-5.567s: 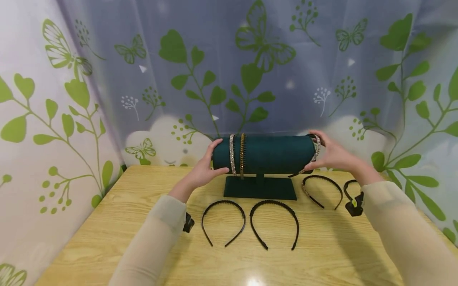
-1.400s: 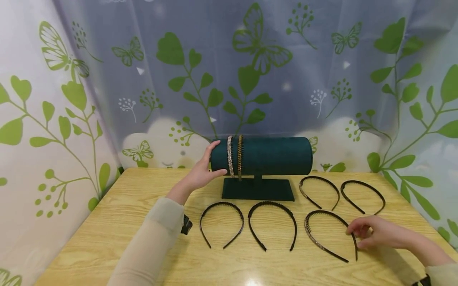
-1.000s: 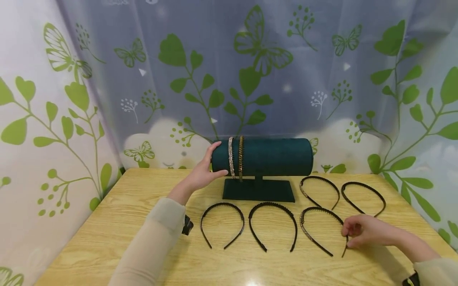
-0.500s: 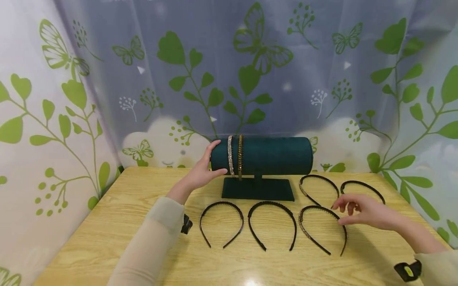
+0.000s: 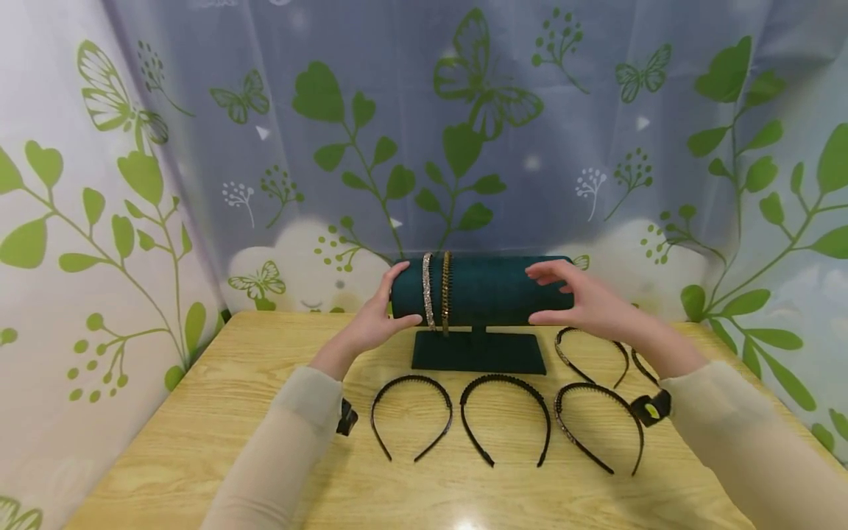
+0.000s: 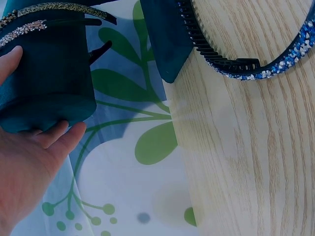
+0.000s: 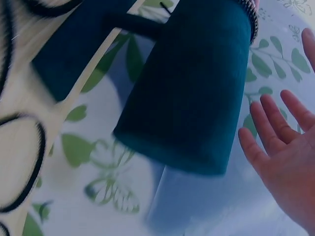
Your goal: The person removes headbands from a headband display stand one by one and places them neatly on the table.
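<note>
A dark green headband display stand [image 5: 497, 291], a padded roll on a flat base [image 5: 477, 353], stands near the back of the table. My left hand [image 5: 371, 318] holds the roll's left end, thumb in front and fingers behind. Beside that thumb, a silver glittery headband [image 5: 428, 291] and a gold one, the gold headband [image 5: 447, 291], sit around the roll. My right hand [image 5: 589, 303] is raised by the roll's right end, fingers spread and holding nothing. In the right wrist view, a gap shows between this hand [image 7: 290, 152] and the roll [image 7: 192, 88].
Three headbands lie in a front row: the left headband [image 5: 411, 378], the middle headband [image 5: 506, 377] and the right headband [image 5: 641, 436]. Behind them at right lies another headband [image 5: 592, 329]; one more is partly hidden by my right forearm. A patterned curtain [image 5: 371, 147] hangs behind the table.
A glittery headband came off the roll's right end and was laid in the front row. My right hand let go of it and moved up to the roll. My left hand stays put.
</note>
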A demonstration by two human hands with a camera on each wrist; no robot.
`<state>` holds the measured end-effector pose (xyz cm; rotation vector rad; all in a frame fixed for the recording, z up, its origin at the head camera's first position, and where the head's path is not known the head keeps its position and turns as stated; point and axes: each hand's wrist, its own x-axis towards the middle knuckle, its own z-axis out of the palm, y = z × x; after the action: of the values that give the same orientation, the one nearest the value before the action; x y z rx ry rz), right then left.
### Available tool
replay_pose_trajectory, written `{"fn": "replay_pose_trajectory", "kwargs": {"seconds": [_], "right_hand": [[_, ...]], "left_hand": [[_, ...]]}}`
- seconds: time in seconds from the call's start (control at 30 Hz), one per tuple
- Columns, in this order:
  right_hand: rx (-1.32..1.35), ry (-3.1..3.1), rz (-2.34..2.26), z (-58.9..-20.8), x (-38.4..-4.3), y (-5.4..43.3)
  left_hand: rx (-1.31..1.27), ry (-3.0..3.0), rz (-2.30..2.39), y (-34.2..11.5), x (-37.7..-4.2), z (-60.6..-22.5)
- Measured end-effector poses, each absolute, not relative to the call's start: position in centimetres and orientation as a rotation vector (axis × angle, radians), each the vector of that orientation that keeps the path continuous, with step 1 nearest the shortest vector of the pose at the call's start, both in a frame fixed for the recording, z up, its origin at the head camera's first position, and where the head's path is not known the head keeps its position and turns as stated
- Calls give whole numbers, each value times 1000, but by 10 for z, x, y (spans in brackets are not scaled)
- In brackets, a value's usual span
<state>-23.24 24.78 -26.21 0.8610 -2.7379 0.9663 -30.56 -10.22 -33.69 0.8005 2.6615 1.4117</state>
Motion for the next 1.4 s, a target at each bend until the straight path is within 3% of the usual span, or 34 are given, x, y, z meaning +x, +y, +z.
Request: {"fn": "replay_pose_trajectory", "kwargs": {"seconds": [0.57,1.13,1.4], "right_hand": [[818,-2917,640,-260,-298,152],[780,-2977,203,-262,-309,131],[721,-2960,204,-268,-311,126]], "left_hand": [[790,2652,1433,-103,-307,-338],[821,2637,1474,-103,-308,-337],[799,2619,1478,-104,-310,-340]]}}
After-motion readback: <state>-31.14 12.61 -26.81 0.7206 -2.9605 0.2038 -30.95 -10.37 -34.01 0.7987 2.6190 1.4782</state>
